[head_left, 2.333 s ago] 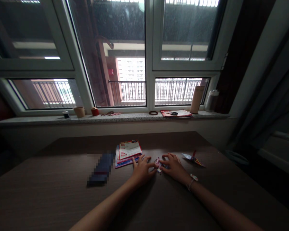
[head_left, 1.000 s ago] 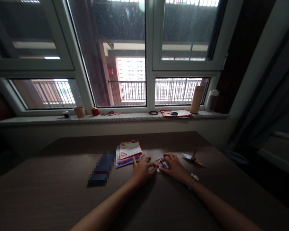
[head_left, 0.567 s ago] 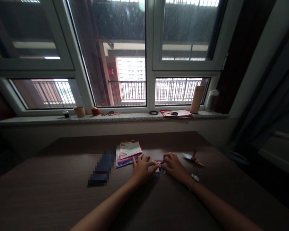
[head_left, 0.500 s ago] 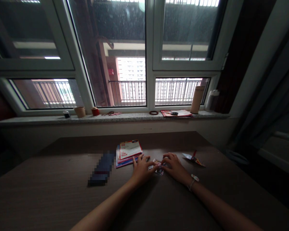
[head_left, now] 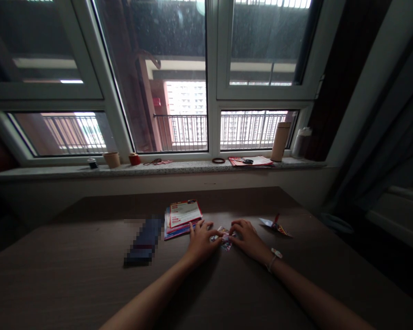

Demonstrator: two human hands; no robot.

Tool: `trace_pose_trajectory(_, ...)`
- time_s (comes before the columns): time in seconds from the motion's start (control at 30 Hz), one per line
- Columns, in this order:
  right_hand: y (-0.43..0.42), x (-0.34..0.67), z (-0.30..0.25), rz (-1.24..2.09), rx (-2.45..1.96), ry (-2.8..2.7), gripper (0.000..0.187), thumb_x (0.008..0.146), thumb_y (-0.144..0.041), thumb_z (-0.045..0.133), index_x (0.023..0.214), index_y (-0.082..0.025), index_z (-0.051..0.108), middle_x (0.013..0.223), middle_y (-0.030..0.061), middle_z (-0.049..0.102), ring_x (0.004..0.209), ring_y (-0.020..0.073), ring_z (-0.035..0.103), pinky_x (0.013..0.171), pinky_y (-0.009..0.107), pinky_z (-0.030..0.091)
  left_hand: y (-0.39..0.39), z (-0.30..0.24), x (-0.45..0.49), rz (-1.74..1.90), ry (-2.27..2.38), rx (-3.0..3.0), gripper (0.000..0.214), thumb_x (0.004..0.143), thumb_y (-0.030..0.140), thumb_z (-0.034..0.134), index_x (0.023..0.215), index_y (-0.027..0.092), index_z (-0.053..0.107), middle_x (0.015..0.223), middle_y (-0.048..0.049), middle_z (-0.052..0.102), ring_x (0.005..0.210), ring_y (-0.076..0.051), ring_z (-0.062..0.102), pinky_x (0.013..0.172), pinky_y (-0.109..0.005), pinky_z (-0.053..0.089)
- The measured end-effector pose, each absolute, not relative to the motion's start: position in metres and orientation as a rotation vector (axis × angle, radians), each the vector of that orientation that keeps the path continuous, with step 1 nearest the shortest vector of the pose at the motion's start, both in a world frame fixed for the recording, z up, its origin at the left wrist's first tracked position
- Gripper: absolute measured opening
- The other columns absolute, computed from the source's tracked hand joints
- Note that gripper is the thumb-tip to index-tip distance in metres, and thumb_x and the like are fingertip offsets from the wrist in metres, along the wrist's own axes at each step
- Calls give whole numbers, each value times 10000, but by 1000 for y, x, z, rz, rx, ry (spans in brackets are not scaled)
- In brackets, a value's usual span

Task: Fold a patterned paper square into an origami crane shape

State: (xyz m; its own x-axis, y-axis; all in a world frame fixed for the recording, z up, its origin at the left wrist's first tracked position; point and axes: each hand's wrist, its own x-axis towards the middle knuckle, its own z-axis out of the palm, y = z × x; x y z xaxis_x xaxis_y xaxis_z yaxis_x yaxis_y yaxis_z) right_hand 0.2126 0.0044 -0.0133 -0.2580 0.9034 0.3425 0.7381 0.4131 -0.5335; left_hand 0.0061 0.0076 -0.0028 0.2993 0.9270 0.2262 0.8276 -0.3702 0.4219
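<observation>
A small piece of folded printed paper (head_left: 226, 244) lies on the table between my two hands. My left hand (head_left: 203, 240) holds its left side with thumb and forefinger, the other fingers curved near the paper stack. On the paper's right side, the fingers of my right hand (head_left: 247, 237) are bent and closed on the edge; their tips partly cover it. A beaded bracelet (head_left: 274, 257) is round my right wrist. To the right sits a folded paper crane (head_left: 275, 226) with a pale wing, a red point and a patterned wing.
A stack of printed sheets (head_left: 183, 217) lies beyond my left hand, beside a dark blurred-out object (head_left: 144, 240). Along the windowsill (head_left: 189, 167) stand a paper cup (head_left: 112, 159), a red spool (head_left: 134, 159), a brown ring (head_left: 218, 161), scissors (head_left: 248, 161) on papers, and a tan flask (head_left: 280, 142).
The view has shifted slightly. Both hands stay on the folded paper, with the fingertips moved only a little and the paper slightly turned.
</observation>
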Motion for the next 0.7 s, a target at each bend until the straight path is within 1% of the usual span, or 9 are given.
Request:
trace_pose_trajectory(0.27, 6, 211, -11, 346, -1438, -2083, 164, 867, -409, 568, 934, -282, 647, 1152, 25, 558, 1135, 222, 464, 1011, 381, 331, 7, -2, 7, 659, 1627, 2345, 201, 797, 450, 659, 987, 423, 718, 1275, -2, 569, 1304, -305, 356, 1102, -632, 49)
trace_pose_trajectory(0.53, 4, 206, -6, 345, -1492, -2073, 152, 857, -413, 583, 916, -286, 645, 1148, 19, 559, 1110, 223, 465, 981, 372, 341, 8, -4, 7, 662, 1631, 2341, 192, 800, 437, 652, 978, 416, 720, 1268, 1, 572, 1284, -289, 371, 1105, -621, 74)
trace_pose_trajectory(0.7, 6, 205, -5, 336, -1510, -2056, 136, 836, -401, 613, 883, -286, 669, 1107, 14, 575, 1092, 224, 478, 951, 359, 354, 9, -5, 8, 662, 1655, 2363, 189, 805, 428, 646, 972, 399, 729, 1259, -5, 581, 1274, -291, 376, 1106, -621, 74)
